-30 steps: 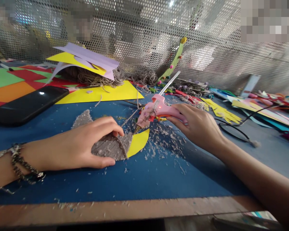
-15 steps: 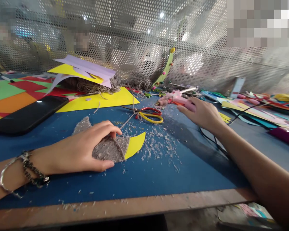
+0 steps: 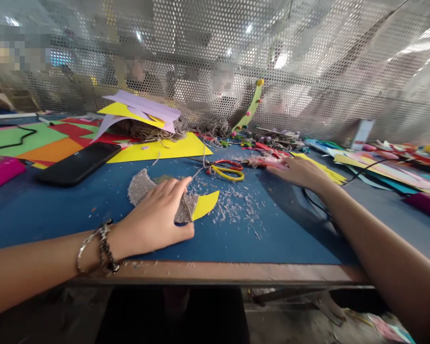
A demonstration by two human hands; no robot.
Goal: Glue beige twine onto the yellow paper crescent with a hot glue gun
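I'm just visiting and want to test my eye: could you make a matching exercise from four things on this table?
1. Scissors
2. Phone
3. Pink glue gun
4. Yarn-covered piece

A. Partly under the left hand
B. Black, lying flat
C. At the right hand
D. Red and yellow handles

Pairs: 1-D, 2-B, 3-C, 4-A

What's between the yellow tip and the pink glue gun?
In the head view, scattered grey scraps and the scissors' handles lie between the yellow tip and the glue gun.
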